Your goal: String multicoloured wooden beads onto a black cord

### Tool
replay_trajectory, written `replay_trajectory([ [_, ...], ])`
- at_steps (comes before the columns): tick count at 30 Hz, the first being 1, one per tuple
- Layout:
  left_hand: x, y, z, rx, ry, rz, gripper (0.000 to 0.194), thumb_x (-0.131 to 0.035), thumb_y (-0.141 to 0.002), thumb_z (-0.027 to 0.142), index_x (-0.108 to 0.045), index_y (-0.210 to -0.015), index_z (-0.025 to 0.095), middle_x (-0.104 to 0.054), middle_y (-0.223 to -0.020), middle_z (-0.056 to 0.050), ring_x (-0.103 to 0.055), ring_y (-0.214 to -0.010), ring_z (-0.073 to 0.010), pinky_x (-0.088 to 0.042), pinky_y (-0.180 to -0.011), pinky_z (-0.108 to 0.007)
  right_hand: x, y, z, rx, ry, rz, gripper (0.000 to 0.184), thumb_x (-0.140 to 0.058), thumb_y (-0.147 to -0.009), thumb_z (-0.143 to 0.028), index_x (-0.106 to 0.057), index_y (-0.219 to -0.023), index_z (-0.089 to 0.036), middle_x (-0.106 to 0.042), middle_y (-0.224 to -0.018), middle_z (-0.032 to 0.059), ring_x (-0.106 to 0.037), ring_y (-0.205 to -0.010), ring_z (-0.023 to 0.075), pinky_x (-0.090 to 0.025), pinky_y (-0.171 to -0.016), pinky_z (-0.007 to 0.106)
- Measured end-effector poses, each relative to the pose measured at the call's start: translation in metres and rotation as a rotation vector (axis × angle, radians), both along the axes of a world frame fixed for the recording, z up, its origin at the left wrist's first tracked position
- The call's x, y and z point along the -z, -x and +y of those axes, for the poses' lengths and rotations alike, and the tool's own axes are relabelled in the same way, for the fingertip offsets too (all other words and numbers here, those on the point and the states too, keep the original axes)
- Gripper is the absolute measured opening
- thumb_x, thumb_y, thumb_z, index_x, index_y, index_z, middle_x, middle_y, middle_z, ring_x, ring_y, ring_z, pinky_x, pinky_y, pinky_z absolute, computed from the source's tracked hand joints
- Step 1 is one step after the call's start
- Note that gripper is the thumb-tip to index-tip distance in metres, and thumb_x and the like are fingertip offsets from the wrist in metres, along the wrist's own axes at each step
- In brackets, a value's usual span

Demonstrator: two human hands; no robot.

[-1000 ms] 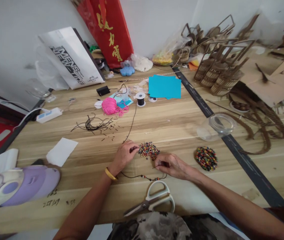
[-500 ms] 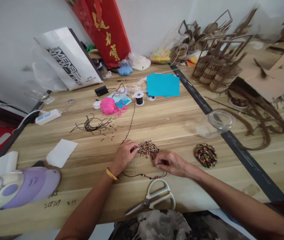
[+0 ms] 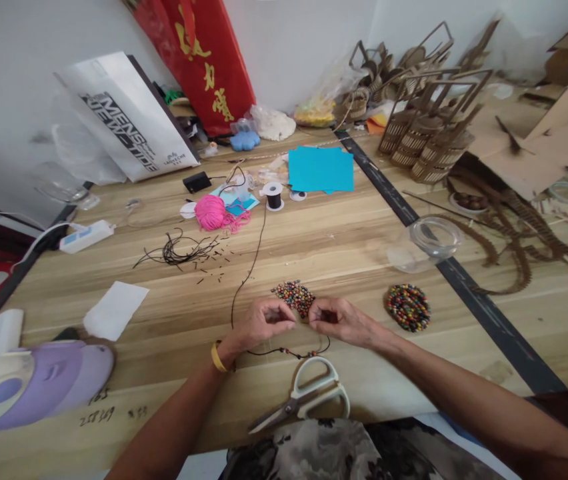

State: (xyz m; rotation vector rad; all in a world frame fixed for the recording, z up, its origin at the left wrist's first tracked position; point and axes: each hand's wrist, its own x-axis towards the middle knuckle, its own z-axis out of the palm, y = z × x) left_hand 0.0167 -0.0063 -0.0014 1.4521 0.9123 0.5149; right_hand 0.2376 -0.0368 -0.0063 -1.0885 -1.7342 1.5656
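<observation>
My left hand [image 3: 271, 321] is pinched, thumb against fingertips, at the near left of a pile of small multicoloured beads [image 3: 295, 295]. Whatever it holds is too small to make out. Facing it across a narrow gap, my right hand [image 3: 340, 323] pinches the black cord [image 3: 257, 354], which loops down from under that hand. Several beads [image 3: 313, 354] are strung on the loop's low part. The cord also runs up past my left wrist to a spool of black cord [image 3: 275, 197]. Just below the loop lie white-handled scissors [image 3: 314, 393], blades pointing left.
A coil of strung beads [image 3: 408, 307] lies right of my right hand. Cut black cords [image 3: 179, 250], pink yarn [image 3: 211, 212] and blue sheets [image 3: 321, 169] are farther back. A purple-and-white device [image 3: 49, 380] and white paper [image 3: 116, 310] sit at the left. A clear plastic container [image 3: 424, 243] stands right.
My left hand has moved right from the left edge of the bead pile toward my right hand, and the fingertips are now close together. The scissors stay in place.
</observation>
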Motion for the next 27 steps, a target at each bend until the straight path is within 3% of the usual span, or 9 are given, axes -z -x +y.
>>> replay_trajectory([
  [8, 0.0021, -0.0005, -0.0023, 0.168, 0.051, 0.079, 0.019, -0.073, -0.068, 0.027, -0.066, -0.074, 0.01, -0.067, -0.069, -0.005, -0.059, -0.059, -0.01, -0.047, -0.058, -0.02, -0.0018, 0.0031, -0.0004, 0.041, 0.109, 0.071, 0.014, -0.061, -0.076, -0.024, -0.055, -0.07, -0.013, -0.045, -0.058, -0.0049, -0.037, -0.053, 0.0067, -0.029, -0.05, 0.019],
  [27, 0.0006, -0.0041, -0.0017, 0.141, 0.069, 0.002, 0.015, -0.071, -0.07, 0.024, -0.066, -0.074, 0.011, -0.067, -0.075, -0.005, -0.061, -0.069, -0.012, -0.049, -0.068, -0.023, -0.0049, 0.0078, -0.0089, -0.008, -0.061, -0.098, 0.005, -0.055, -0.076, -0.012, -0.058, -0.072, -0.014, -0.05, -0.057, -0.0049, -0.044, -0.051, 0.007, -0.033, -0.05, 0.018],
])
